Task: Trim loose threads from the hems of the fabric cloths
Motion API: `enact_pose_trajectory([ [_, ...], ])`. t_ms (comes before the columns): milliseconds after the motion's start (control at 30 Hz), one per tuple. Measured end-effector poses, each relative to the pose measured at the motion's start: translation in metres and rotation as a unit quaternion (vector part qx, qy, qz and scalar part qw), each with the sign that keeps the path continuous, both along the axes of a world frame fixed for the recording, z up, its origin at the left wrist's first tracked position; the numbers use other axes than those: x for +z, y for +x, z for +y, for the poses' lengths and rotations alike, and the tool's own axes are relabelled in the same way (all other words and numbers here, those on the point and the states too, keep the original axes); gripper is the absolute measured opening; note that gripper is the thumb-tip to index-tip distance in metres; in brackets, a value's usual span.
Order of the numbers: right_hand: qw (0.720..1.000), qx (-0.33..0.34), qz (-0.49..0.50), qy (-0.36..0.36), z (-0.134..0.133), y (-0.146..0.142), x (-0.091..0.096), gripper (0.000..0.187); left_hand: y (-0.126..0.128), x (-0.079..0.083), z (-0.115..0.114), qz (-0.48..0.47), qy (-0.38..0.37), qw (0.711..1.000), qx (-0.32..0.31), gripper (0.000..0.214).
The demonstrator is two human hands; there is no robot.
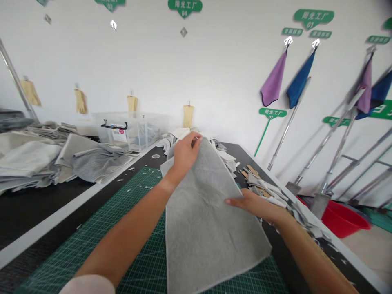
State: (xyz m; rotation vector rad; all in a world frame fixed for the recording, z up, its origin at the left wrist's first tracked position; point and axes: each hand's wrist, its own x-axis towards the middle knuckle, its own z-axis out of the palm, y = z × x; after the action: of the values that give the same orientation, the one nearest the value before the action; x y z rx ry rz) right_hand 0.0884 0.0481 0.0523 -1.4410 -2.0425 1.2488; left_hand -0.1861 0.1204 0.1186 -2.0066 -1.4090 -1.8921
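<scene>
On the green gridded cutting mat (pixel 92 241), a grey terry towel (pixel 211 220) lies with its far end raised. The left hand (pixel 185 157) has its fingers clamped on that end. The right hand (pixel 254 206) has its fingers together at the towel's right edge, grip unclear, beside loose grey fabric offcuts (pixel 263 190).

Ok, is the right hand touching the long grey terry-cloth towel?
Touching. The head view shows the right hand with its fingertips resting on the right edge of the long grey terry-cloth towel, with no gap between them.
</scene>
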Motion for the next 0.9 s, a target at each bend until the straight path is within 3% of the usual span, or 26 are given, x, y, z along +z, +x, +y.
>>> enact_pose_trajectory([
  [200,0.999,0.015,-0.051,0.008,-0.01,0.031,0.073,0.047,-0.059,0.059,-0.025,-0.088,0.085,0.991,0.059,0.015],
  [300,0.999,0.011,-0.028,0.024,-0.016,0.04,0.108,0.044,-0.083,0.075,-0.035,-0.12,0.106,0.984,0.083,0.013],
  [400,0.996,-0.034,0.034,0.08,-0.024,0.043,0.132,0.04,-0.1,0.084,-0.042,-0.149,0.11,0.978,0.098,0.015],
  [533,0.974,-0.095,0.138,0.154,-0.028,0.042,0.143,0.048,-0.116,0.089,-0.046,-0.179,0.102,0.974,0.09,0.02],
  [900,0.935,-0.142,0.194,0.26,-0.025,0.032,0.14,0.045,-0.151,0.088,-0.049,-0.21,0.052,0.976,-0.015,0.03],
])
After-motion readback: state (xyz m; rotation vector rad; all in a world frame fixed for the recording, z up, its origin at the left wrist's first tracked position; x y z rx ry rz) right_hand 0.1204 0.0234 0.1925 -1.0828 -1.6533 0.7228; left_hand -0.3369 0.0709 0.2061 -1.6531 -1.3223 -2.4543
